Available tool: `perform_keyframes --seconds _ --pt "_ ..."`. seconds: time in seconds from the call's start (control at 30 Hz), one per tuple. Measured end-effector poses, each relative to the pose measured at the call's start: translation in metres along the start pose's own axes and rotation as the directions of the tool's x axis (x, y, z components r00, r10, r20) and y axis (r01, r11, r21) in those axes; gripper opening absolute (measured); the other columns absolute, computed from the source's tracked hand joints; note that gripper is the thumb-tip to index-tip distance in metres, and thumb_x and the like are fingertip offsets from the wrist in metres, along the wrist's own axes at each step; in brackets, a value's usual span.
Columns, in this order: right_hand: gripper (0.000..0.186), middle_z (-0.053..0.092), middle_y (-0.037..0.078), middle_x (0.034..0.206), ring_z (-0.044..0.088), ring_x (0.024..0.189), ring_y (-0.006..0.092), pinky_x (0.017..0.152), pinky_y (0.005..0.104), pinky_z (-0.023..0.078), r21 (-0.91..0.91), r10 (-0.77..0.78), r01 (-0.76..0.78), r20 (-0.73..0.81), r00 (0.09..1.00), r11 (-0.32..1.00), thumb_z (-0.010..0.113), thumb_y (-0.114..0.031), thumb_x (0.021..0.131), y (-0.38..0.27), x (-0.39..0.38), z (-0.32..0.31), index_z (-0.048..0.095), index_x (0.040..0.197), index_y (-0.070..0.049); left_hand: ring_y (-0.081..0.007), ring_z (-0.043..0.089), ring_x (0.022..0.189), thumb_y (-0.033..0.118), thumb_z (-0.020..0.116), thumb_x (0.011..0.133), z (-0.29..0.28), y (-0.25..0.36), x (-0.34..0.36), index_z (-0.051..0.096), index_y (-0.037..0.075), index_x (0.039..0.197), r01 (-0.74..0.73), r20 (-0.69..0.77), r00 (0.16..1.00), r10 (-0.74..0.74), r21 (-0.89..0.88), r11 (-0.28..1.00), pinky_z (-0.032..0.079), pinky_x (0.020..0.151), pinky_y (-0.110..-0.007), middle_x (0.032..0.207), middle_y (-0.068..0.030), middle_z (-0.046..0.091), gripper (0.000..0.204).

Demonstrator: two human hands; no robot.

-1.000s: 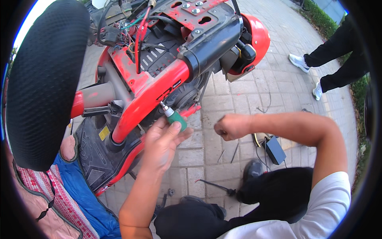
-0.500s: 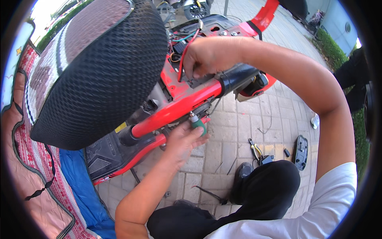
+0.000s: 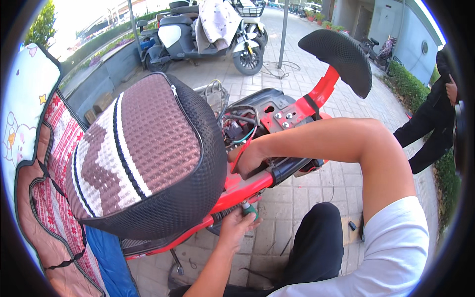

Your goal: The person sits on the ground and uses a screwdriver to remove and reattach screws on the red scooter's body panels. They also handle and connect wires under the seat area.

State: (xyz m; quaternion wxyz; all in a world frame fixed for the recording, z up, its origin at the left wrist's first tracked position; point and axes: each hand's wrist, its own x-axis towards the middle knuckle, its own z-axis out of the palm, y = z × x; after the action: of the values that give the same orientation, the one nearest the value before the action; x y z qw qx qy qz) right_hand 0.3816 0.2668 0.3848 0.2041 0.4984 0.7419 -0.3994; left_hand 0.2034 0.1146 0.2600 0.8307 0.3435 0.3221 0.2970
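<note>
Under the red frame, left hand gripping green screwdriver, tip up into frame, as a second ago. Right hand now moved off open air, up onto frame beside red wires, apparently bracing; grip unclear. Beyond: seat, parked scooter.

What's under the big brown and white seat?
Under the seat runs the red frame. The left hand holds a green-handled screwdriver against it; the tip is hidden. The right hand reaches among wires.
</note>
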Motion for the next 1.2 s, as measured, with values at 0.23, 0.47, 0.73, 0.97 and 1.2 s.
perform_keyframes --seconds 0.23,0.47,0.73,0.97,1.2 --pt "0.067 0.064 0.016 0.123 0.064 0.11 0.0275 0.086 0.0436 0.052 -0.138 -0.012 0.013 0.008 1.0 0.99 0.073 -0.014 0.074 -0.013 -0.003 -0.004 0.053 0.136 0.0 -0.0235 0.067 0.101 0.006 0.063 0.097 0.0 0.006 -0.006 0.057 0.003 0.127 -0.023 0.012 1.0 0.023 -0.011 1.0 0.056 0.093 -0.04 0.121 -0.0061 0.062 0.031" --pt "0.065 0.06 0.019 0.131 0.062 0.113 0.0318 0.091 0.0435 0.051 -0.088 -0.144 0.145 0.015 0.989 0.986 0.07 -0.01 0.073 0.015 0.014 0.007 0.055 0.136 0.001 -0.0176 0.065 0.102 0.004 0.061 0.098 0.0 0.002 -0.003 0.054 0.005 0.137 0.009 0.06 0.998 -0.008 -0.013 1.0 0.055 0.093 -0.035 0.138 -0.0049 0.058 0.04" --pt "0.06 0.054 0.021 0.138 0.059 0.118 0.0371 0.095 0.0446 0.05 -0.196 -0.094 0.098 0.032 0.995 0.976 0.065 -0.015 0.078 -0.012 -0.007 0.001 0.057 0.136 -0.002 -0.0231 0.069 0.098 0.008 0.062 0.099 0.0 0.0 -0.001 0.058 0.003 0.124 -0.038 0.027 0.999 0.038 -0.001 0.999 0.057 0.088 -0.037 0.12 -0.008 0.065 0.026" --pt "0.056 0.065 0.017 0.118 0.065 0.099 0.0273 0.082 0.0407 0.054 0.034 0.02 -0.021 0.035 0.999 0.999 0.067 -0.006 0.076 -0.021 -0.024 -0.004 0.057 0.129 0.006 -0.0173 0.067 0.098 0.008 0.062 0.099 -0.002 0.002 -0.003 0.057 0.004 0.129 0.017 0.031 0.999 -0.018 0.041 0.999 0.056 0.089 -0.033 0.135 -0.004 0.061 0.031" --pt "0.064 0.064 0.016 0.124 0.065 0.102 0.0269 0.085 0.0391 0.054 0.154 0.05 -0.06 0.071 0.996 0.986 0.07 0.0 0.074 -0.028 -0.028 -0.003 0.05 0.135 0.006 -0.0148 0.064 0.102 0.008 0.061 0.099 -0.002 -0.001 -0.002 0.057 0.003 0.129 0.008 0.036 0.999 -0.008 0.014 1.0 0.056 0.092 -0.034 0.136 -0.0045 0.06 0.03"
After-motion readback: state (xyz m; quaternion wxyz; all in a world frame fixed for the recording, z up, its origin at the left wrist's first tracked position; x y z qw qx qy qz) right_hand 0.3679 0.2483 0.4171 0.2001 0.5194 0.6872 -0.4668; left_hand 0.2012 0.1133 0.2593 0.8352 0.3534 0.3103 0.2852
